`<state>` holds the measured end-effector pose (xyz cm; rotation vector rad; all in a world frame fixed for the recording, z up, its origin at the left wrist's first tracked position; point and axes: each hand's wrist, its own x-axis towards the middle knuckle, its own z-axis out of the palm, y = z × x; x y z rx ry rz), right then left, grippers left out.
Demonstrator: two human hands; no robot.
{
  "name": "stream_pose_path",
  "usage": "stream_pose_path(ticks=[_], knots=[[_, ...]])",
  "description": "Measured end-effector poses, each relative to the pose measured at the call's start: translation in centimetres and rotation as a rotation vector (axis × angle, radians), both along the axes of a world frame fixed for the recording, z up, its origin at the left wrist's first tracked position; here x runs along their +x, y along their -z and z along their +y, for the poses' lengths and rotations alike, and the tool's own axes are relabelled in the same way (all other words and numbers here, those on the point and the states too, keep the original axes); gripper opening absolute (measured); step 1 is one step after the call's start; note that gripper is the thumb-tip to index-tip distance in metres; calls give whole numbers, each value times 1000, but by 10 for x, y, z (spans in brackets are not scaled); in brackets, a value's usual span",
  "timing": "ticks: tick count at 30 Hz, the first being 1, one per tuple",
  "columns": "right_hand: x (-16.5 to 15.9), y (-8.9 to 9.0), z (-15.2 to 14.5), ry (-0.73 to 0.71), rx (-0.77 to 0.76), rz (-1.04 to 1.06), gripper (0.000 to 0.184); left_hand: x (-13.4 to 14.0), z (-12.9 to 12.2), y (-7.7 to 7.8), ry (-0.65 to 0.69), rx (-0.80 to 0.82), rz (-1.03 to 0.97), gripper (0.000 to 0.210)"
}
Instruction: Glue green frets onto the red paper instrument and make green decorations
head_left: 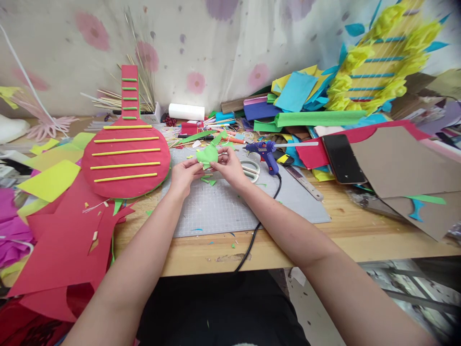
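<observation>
A light green paper cutout [207,154] is held up between my two hands, over the grey cutting mat [216,211]. My left hand [185,177] pinches its lower left edge. On the right side, my right hand [230,167] grips it with thumb and fingers. Small green paper scraps [209,180] lie on the mat just below. Beside my right hand rest scissors with pale handles [251,170], their blades hidden. A blue glue gun [264,153] with a clear glue stick lies to the right of them.
At left stands a red guitar-shaped craft [126,158] with yellow and green strips. Red paper [68,240] hangs over the table's left side. A metal ruler [304,182], black phone [343,158] and brown cardboard [418,158] lie at right. The glue gun's cord [254,235] crosses the front edge.
</observation>
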<state>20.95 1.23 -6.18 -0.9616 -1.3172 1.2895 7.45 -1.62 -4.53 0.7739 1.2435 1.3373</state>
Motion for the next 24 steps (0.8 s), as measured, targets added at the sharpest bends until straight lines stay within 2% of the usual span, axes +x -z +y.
stream_pose_path(ticks=[6, 14, 24], knots=[[-1, -1, -3, -59, 66, 25, 48, 1, -1, -2, 5, -7, -9, 26], [0, -2, -3, -113, 67, 20, 47, 2, 0, -4, -46, -5, 0, 26], [0, -1, -4, -115, 35, 13, 43, 4, 3, 0, -104, 34, 13, 47]])
